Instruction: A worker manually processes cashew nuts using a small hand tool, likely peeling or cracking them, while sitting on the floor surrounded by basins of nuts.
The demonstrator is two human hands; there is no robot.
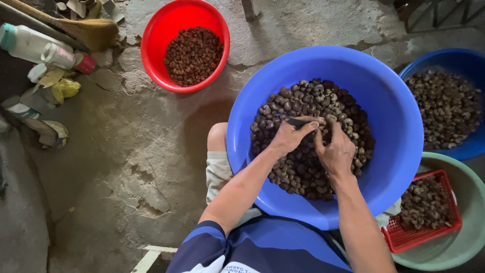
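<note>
1. Below you, in the head view, lies a rough, cracked concrete floor (136, 167), grey and stained, with a darker damp patch near your knee (218, 136).
2. At the upper left a broom (76, 25) lies beside a white bottle with a red cap (45, 50), and scraps of litter (60, 88) sit just under them.
3. A red bowl (156, 30) stands on the floor ahead to your left, partly filled with small reddish-brown nuts (193, 55).
4. To your right a second blue tub (454, 60) holds dark shells (447, 108), and nearer you a green bowl (470, 222) carries a red basket (404, 240) with paler kernels (424, 205).
5. The big blue basin (394, 121) sits right in front of you, over your lap. It holds a heap of dark nuts (303, 172), brown to almost black, curved and dull, piled in the middle and far side.
6. Your left hand (290, 136) is half curled over the heap, thumb and forefinger pinched on a small dark piece (298, 121); I cannot tell whether it is a nut or a blade.
7. Your right hand (336, 151) rests on the heap just beside the left, fingers bent and close together, tips meeting the same small piece. What lies under the palm is hidden.
</note>
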